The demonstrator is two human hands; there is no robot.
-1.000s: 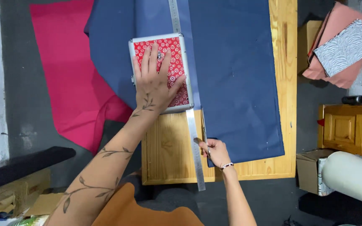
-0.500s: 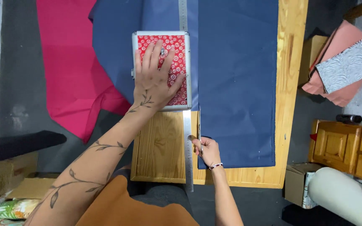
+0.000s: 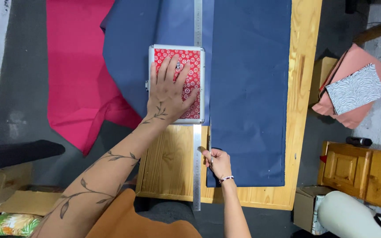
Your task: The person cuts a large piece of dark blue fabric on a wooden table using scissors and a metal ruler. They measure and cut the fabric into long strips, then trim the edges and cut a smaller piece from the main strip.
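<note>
Our left hand [image 3: 169,91] lies flat, fingers spread, on the red case [image 3: 177,83] atop the blue cloth [image 3: 248,88]. Our right hand [image 3: 215,161] closes around scissors [image 3: 204,152] beside the ruler [image 3: 197,158].

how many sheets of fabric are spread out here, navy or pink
2. The navy fabric lies across the wooden table, under the metal ruler and red patterned case. The pink fabric lies left, partly under the navy. More may be hidden.
</note>
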